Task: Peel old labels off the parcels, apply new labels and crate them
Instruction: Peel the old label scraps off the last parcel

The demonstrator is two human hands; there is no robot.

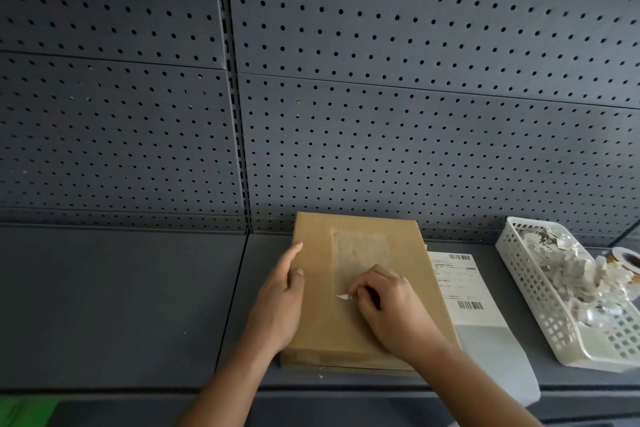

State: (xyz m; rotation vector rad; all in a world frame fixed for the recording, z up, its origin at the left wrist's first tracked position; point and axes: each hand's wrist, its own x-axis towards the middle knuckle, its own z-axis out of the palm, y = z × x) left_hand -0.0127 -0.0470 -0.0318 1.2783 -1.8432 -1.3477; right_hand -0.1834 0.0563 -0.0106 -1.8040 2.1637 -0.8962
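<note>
left hand, spread flat, steadies the flat brown cardboard parcel at its 9 o'clock edge, so right hand can pinch a white label scrap.

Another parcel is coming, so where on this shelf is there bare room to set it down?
Left of the parcel, the shelf is bare back to the pegboard. The right is crowded: label sheet against the parcel, then the basket and a tape roll, with only a thin strip between sheet and basket.
</note>
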